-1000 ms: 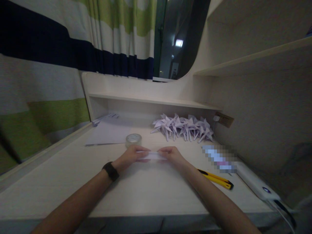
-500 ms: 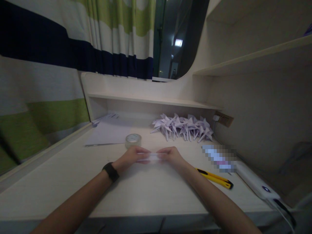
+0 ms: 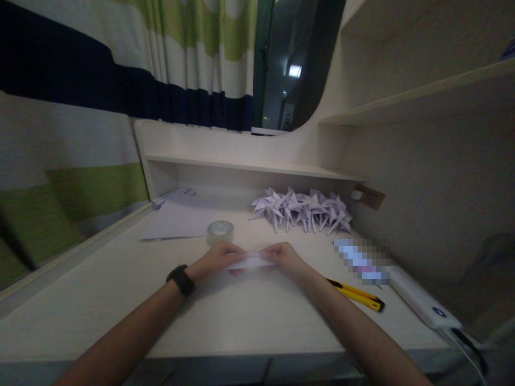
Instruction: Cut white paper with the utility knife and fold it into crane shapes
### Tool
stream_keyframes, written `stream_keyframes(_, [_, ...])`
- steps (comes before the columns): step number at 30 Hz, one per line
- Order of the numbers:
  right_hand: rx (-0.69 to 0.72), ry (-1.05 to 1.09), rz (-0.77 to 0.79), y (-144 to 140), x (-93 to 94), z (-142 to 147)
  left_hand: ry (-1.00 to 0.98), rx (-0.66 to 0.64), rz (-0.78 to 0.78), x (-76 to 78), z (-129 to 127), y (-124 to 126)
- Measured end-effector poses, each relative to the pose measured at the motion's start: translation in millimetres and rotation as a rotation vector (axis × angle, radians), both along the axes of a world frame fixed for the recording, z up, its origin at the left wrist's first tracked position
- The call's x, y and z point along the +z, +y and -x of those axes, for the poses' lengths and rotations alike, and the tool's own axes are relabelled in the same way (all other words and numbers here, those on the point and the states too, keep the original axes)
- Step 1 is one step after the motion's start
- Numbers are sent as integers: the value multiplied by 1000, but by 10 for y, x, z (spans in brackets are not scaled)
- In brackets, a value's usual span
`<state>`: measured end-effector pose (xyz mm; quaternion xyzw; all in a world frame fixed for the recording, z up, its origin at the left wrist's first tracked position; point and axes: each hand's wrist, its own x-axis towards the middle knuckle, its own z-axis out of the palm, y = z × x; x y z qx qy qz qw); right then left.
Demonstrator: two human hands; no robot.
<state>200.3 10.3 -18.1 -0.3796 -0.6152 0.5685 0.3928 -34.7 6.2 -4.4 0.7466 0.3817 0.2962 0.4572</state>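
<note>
A small white piece of paper (image 3: pixel 252 261) stretches between my two hands, just above the desk. My left hand (image 3: pixel 220 256), with a black band on its wrist, pinches the paper's left end. At the right end, my right hand (image 3: pixel 285 256) grips it between thumb and fingers. Motion blurs the paper and fingertips, so its folds cannot be made out. A roll of clear tape (image 3: pixel 220 231) stands just behind my left hand. Beyond my right hand lies a row of white paper pinwheels (image 3: pixel 301 208).
White paper sheets (image 3: pixel 177 217) lie at the back left of the desk (image 3: pixel 225 327). To the right are a yellow utility knife (image 3: pixel 358 296), a pixelated phone-like object (image 3: pixel 360 261) and a white power strip (image 3: pixel 422 300) with a cable. A shelf (image 3: pixel 249 163) runs along the back.
The paper between my hands has turned, showing a broader white face now. My left fingers have shifted beneath it, and both hands stay in nearly the same place.
</note>
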Motion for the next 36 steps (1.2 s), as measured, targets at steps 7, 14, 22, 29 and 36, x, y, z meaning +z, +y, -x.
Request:
stream_keyframes(7, [25,9,10,-9,19,-2,-4,7,-47,45,-19,-24])
stream_keyframes(14, [-9,34,13,-26,48,28,-177,26,87,19,-25,-25])
stream_keyframes(22, [-90,49,25,-43,66,27,-285,40,213,-69,-19,-4])
stream_keyframes(29, [-77,29,-27,-65,49,62,-294,43,221,-140,-10,40])
stream_keyframes(36, [-88,9,-38,-53,24,61,-192,33,112,-116,-11,35])
